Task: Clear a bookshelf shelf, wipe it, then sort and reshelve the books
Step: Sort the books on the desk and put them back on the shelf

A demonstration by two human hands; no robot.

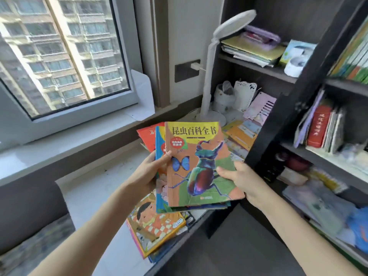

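1. Head view: the person holds a fan of thin books above the desk (93, 196). On top is the insect book (201, 162), its cover showing a beetle and a blue butterfly. A blue book (159, 140) and a red book (148, 137) stick out from behind its left edge.
2. The left hand (148, 173) grips the fan at its left edge. The thumb lies on the top cover just beside the butterfly, and the fingers are curled behind the books, out of sight.
3. The right hand (242, 181) grips the right edge of the insect book. The thumb is pressed flat on the cover, with the fingers underneath and hidden.
4. Below the fan a stack of picture books (157, 223) lies flat, close to the desk's right front edge.
5. The dark bookshelf upright (298, 92) slants just to the right of the right hand, near the top book's right edge.
6. Left of the stack, bare white desk top runs back to the window sill (59, 144).
7. Behind the fan the desk is crowded. The base of the white lamp (209, 76) stands there, with loose books (242, 132) lying beside it against the upright.
8. On the shelves at right, a red volume (318, 126) stands upright among others. The flat piles below it are blurred.
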